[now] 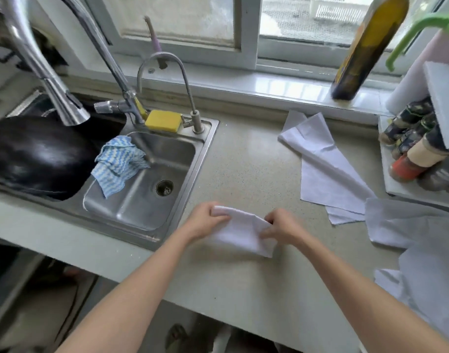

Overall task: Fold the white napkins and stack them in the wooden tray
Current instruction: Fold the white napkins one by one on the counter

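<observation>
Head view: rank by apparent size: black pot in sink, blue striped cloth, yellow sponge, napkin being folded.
1. black pot, largest, though partly cut off by the frame
2. blue striped cloth and napkin being folded: look alike, and the hands hide the napkin's ends, so unranked
3. yellow sponge, smallest

A speckled countertop (pixel 244 159) runs beneath a white-framed window (pixel 249 34) admitting daylight. A steel sink (pixel 152 174) with 2 faucets (pixel 65 80) is set at left. A white sill (pixel 244 82) borders the counter's rear.
</observation>
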A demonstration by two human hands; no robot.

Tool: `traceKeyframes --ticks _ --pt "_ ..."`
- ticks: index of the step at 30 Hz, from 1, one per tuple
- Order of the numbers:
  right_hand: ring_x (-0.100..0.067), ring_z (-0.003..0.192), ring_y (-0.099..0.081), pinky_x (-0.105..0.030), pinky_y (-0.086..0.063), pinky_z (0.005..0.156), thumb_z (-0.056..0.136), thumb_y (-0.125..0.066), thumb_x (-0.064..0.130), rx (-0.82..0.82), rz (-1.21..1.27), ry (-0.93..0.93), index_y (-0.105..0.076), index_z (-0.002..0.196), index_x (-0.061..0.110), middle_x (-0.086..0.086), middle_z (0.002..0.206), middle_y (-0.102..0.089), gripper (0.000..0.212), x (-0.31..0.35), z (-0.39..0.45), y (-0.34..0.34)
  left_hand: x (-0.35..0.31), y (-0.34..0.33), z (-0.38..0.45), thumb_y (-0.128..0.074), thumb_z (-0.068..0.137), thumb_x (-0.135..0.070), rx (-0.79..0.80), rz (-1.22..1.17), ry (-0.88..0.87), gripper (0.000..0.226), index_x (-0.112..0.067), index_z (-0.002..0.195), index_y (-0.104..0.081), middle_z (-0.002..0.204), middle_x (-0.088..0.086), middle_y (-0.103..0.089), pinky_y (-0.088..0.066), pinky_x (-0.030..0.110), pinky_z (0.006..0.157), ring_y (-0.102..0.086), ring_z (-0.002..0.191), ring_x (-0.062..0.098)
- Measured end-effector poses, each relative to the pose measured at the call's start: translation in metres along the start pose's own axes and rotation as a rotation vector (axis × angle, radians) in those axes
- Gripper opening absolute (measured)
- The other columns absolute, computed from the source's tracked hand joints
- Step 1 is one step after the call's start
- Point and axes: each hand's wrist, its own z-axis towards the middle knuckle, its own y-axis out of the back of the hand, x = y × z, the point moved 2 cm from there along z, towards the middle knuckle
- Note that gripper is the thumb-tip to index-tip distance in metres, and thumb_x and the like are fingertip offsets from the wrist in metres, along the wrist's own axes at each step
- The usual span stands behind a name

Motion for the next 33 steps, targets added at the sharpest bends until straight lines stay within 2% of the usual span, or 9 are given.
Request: traceKeyframes --ticks 3,5,10,14,22,25,28,30,33 --pt "-0.006 0.042 -0.037 -0.017 -0.025 0.040 0.074 -0.078 0.031 0.023 0.398 0.094 -0.068 0.064 0.016 0.010 0.049 -0.048 0.021 0.043 -0.009 0.004 0.024 0.041 -0.034 -0.068 0.087 -0.015 -0.344 -0.365 0.002 0.011 -0.008 0.095 -0.066 0.084 0.002 -0.067 -0.046 0.014 0.060 -0.059 0.075 0.011" --pt "-0.006 0.048 -0.048 -0.018 -0.033 0.047 0.079 -0.076 0.030 0.012 0.588 0.178 -0.071 0.070 0.013 0.011 0.055 -0.059 0.020 0.087 -0.012 -0.002 0.045 0.069 -0.062 -0.066 0.088 -0.010 -0.532 -0.495 -0.003 0.009 -0.005 0.095 -0.064 0.083 0.004 -0.065 -0.046 0.016 0.058 -0.057 0.074 0.013" --pt "0.001 0.057 -0.057 -0.013 -0.043 0.051 0.088 -0.067 0.022 0.022 0.844 0.345 -0.070 0.075 0.017 0.013 0.063 -0.066 0.015 0.228 -0.030 -0.068 0.121 0.137 -0.157 -0.061 0.092 -0.022 -0.956 -0.460 0.007 0.009 -0.015 0.087 -0.061 0.081 -0.005 -0.064 -0.042 0.014 0.062 -0.057 0.073 0.008" --pt "0.007 0.052 -0.052 -0.011 -0.039 0.047 0.093 -0.061 0.019 0.020 0.785 0.526 -0.067 0.079 0.018 0.014 0.061 -0.062 0.016 0.346 -0.084 -0.159 0.202 0.178 -0.270 -0.055 0.095 -0.027 -1.198 -0.424 0.070 0.008 -0.020 0.093 -0.059 0.085 -0.017 -0.060 -0.041 0.004 0.059 -0.057 0.076 -0.008" --pt "-0.015 0.066 -0.056 -0.031 -0.041 0.056 0.095 -0.055 0.029 0.205 0.513 0.750 -0.065 0.088 0.011 -0.005 0.075 -0.063 0.022 0.537 -0.227 -0.373 0.386 0.240 -0.524 -0.061 0.093 -0.023 -1.501 -0.361 0.293 0.008 -0.015 0.093 -0.058 0.078 -0.019 -0.055 -0.036 0.000 0.059 -0.054 0.071 -0.015" --pt "-0.020 0.075 -0.061 -0.035 -0.046 0.059 0.096 -0.054 0.028 0.276 0.418 0.808 -0.065 0.094 0.011 -0.002 0.081 -0.066 0.020 0.589 -0.264 -0.438 0.447 0.250 -0.594 -0.062 0.093 -0.025 -1.545 -0.401 0.396 0.017 -0.009 0.096 -0.060 0.088 -0.003 -0.063 -0.038 0.011 0.063 -0.058 0.080 0.003" --pt "-0.021 0.089 -0.064 -0.036 -0.052 0.078 0.096 -0.055 0.022 0.404 0.255 0.862 -0.067 0.106 0.007 -0.005 0.097 -0.070 0.022 0.638 -0.285 -0.500 0.505 0.255 -0.651 -0.062 0.092 -0.027 -1.596 -0.419 0.483 0.014 -0.015 0.098 -0.063 0.087 -0.010 -0.063 -0.035 0.008 0.060 -0.058 0.081 0.008" --pt "-0.019 0.080 -0.063 -0.035 -0.050 0.074 0.093 -0.059 0.015 0.481 0.194 0.884 -0.067 0.100 0.002 -0.008 0.088 -0.070 0.017 0.668 -0.294 -0.538 0.539 0.261 -0.687 -0.063 0.091 -0.028 -1.642 -0.385 0.548 0.017 -0.015 0.102 -0.063 0.087 -0.014 -0.062 -0.036 0.005 0.065 -0.057 0.080 0.002" --pt "-0.006 0.053 -0.050 -0.025 -0.039 0.060 0.087 -0.065 0.008 0.530 0.163 0.898 -0.060 0.078 0.006 -0.001 0.061 -0.058 0.010 0.722 -0.302 -0.595 0.599 0.282 -0.734 -0.060 0.092 -0.031 -1.642 -0.357 0.690 0.028 -0.009 0.110 -0.062 0.106 0.002 -0.066 -0.040 0.024 0.078 -0.059 0.096 0.018"
